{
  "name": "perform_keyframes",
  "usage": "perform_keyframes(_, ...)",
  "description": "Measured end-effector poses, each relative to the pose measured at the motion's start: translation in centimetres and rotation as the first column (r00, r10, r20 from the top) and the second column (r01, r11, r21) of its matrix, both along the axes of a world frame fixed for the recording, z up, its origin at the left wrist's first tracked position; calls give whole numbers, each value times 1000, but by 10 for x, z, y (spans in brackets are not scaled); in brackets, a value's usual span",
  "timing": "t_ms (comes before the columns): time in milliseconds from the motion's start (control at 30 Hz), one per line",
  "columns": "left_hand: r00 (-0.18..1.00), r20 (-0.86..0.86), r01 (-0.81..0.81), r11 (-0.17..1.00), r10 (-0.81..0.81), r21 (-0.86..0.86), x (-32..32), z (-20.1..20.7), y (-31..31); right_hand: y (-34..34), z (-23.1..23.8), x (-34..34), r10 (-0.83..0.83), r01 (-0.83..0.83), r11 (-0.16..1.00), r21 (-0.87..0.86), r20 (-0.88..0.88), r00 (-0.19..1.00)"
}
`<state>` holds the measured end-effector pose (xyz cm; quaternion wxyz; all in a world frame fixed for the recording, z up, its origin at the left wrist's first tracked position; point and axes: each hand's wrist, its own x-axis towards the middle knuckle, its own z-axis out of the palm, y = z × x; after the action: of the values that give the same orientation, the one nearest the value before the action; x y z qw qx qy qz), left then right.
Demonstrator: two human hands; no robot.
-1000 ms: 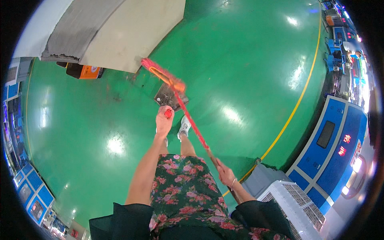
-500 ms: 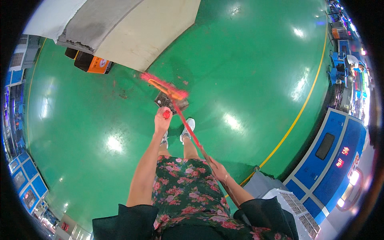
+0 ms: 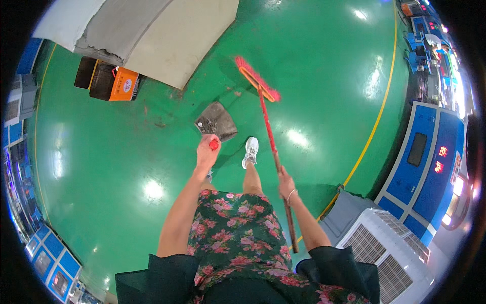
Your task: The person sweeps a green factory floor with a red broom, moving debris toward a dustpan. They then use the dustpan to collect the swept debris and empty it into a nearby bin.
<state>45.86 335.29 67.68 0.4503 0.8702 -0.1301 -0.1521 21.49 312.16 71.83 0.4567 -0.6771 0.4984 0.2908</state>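
Observation:
My left hand is closed round the red-ended upright handle of a dustpan. The dark grey dustpan is just ahead of my feet, with dirt and a small pale bit in its pan. My right hand grips the long stick of a broom, its upper part red and its lower part brown. Ahead and to the right of the dustpan, apart from it, is the broom's head with red bristles on an orange bar. The bristles look blurred.
An open orange and black box lies beside a pale panel at the far left. Some debris dots the green floor. A white louvred unit stands close at my right, with a blue cabinet beyond.
The broom head has swung right, away from above the dustpan, uncovering the pan. My right hand has moved forward and slightly right. My left hand still grips the dustpan handle.

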Motion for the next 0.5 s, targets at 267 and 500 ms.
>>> perform_keyframes(267, 998, -48, 50, 999, -50, -5, 4, -4, 24, 156, 87, -54, -190, 175, 924, 339, 12, 982)
perform_keyframes(500, 996, -50, 78, 997, -80, -27, 8, 6, 44, 138, 63, -70, 35, -1, 989, -145, 231, 972)
